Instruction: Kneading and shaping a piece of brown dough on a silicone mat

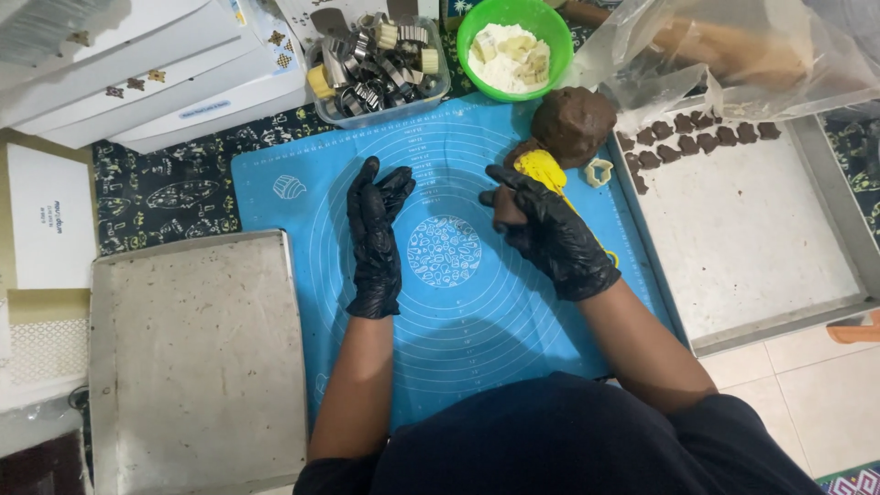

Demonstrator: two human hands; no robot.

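Blue silicone baking mat (458,321) spread flat at centre, printed with concentric rings. Bare metal tray (192,367) lying at lower left, touching the mat's left edge. Second metal tray (761,247) at right, carrying a row of small dark cut dough pieces (697,137) along its far edge and down its left side. Stacked white flat boxes (137,73) at upper left, each marked with small brown motifs and a pale label; white card (46,220) with a gold border just below. Crumpled clear plastic bag (733,55) at upper right, overlapping the right tray's far edge, contents unclear. Clear plastic tub (380,69) at the mat's far edge, filled with metal cookie cutters. Green bowl (513,46) just beside, holding white flour and pale lumps. Brown dough ball (573,124) resting on the mat's upper right corner, small pale cutter (599,171) just beside. Left hand (376,238) in black glove, open with fingers apart, gripping nothing, held edge-on above the mat. Right hand (550,229) in black glove, closed around a yellow tool (543,170) and a small brown dough piece (506,209), near the dough ball.
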